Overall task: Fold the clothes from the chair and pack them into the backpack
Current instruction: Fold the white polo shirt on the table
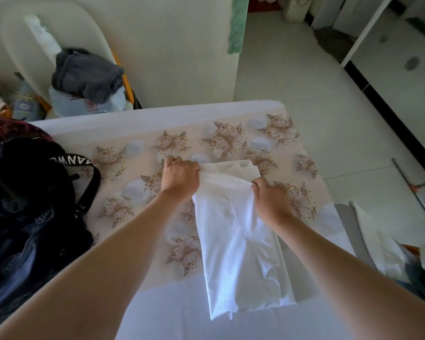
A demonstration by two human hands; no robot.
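Two hands hold the white garment (233, 229) at its far end: left hand (180, 177) and right hand (271, 200), each grip pinching cloth. It lies as a long strip on the bed (157, 114). Folding is mid-way; next, likely, the far end doubles toward the near hem. Open room lies leftward, before the black backpack (22, 204); the bed's right edge is close.

A garment (238, 241) lies on the table (138, 173), right of its middle, reaching from the near edge toward the centre; the left hand (180, 179) grips its far left corner, the right hand (271, 202) its right side. The backpack (22, 204) sits on the table's left end, and behind it a chair (15, 40) holds clothes (86, 72) atop a bag (66, 101).
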